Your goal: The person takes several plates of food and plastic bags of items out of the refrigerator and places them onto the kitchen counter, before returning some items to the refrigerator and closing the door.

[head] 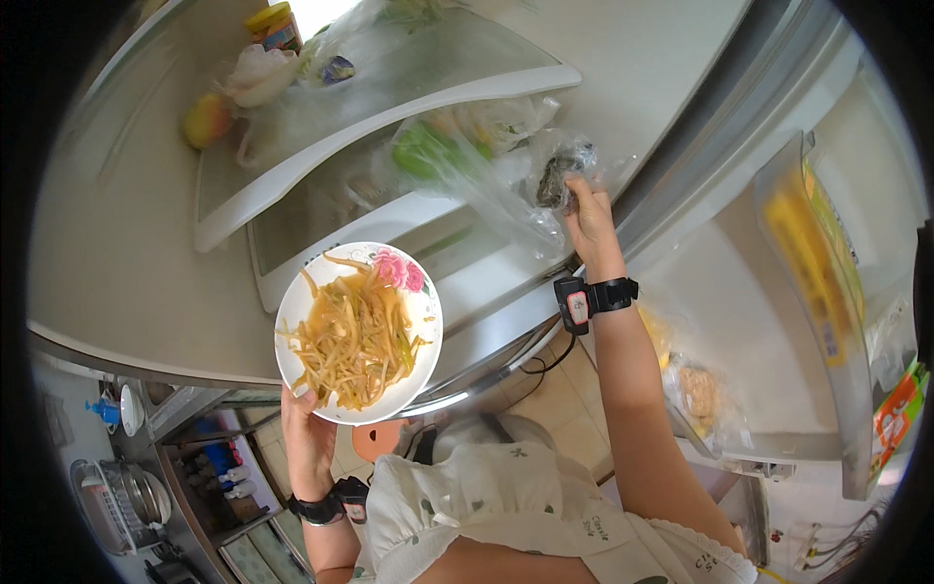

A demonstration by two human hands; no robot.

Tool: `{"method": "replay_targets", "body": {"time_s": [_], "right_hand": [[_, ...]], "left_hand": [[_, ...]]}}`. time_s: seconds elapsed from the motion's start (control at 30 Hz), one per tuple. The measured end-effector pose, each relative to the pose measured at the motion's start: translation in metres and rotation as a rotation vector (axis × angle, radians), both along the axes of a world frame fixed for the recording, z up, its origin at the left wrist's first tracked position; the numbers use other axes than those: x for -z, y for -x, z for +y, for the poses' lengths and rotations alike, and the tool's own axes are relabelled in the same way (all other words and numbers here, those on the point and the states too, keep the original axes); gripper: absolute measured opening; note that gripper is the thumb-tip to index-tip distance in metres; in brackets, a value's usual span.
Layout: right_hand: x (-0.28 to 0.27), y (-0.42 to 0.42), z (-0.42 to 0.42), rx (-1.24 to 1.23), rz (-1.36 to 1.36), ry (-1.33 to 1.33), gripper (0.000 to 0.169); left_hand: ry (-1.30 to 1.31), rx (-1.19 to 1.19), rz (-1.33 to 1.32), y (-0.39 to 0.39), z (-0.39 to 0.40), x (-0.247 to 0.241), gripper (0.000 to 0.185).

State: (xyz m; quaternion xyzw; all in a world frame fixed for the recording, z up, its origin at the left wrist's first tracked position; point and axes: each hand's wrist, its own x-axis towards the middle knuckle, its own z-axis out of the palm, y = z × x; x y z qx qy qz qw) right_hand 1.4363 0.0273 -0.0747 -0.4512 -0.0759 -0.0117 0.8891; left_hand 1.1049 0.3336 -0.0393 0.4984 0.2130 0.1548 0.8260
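My left hand (pixel 309 431) holds a white plate (pixel 429 350) with a pink flower print by its rim. On it lies a heap of pale shredded vegetable (pixel 357 332) in brown sauce. Inside the refrigerator, my right hand (pixel 589 215) grips a clear plastic bag with something dark (pixel 558 175) in it; I cannot tell what the dark content is. Just left of that bag, a larger clear plastic bag (pixel 503 193) hangs over the front of the lower shelf. Green produce (pixel 430 152) shows through it.
A glass shelf (pixel 438 62) above carries bagged produce, a yellow-lidded jar (pixel 273 25) and a red-yellow fruit (pixel 206 120). The open refrigerator door (pixel 737 321) stands right, packages in its bins (pixel 810 270). Lower left are a dish rack (pixel 124 511) and a cabinet (pixel 219 467) holding bottles.
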Motion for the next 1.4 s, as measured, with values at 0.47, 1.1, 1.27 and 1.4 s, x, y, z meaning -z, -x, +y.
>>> {"method": "replay_targets", "body": {"time_s": [0.47, 1.1, 1.27, 1.4], "right_hand": [[-0.028, -0.038, 0.043, 0.63, -0.234, 1.126, 0.064], [0.012, -0.142, 0.044, 0.365, -0.637, 1.57, 0.072], [-0.043, -0.064, 0.041, 0.63, -0.606, 1.683, 0.054], [-0.059, -0.046, 0.041, 0.241, -0.735, 1.454, 0.034]], "left_hand": [[-0.074, 0.02, -0.016, -0.004, -0.008, -0.008, 0.066], [-0.012, -0.021, -0.075, -0.006, -0.018, -0.007, 0.066], [-0.003, -0.054, -0.065, -0.005, -0.021, -0.005, 0.067], [-0.029, -0.048, -0.048, -0.008, -0.019, -0.004, 0.067]]}}
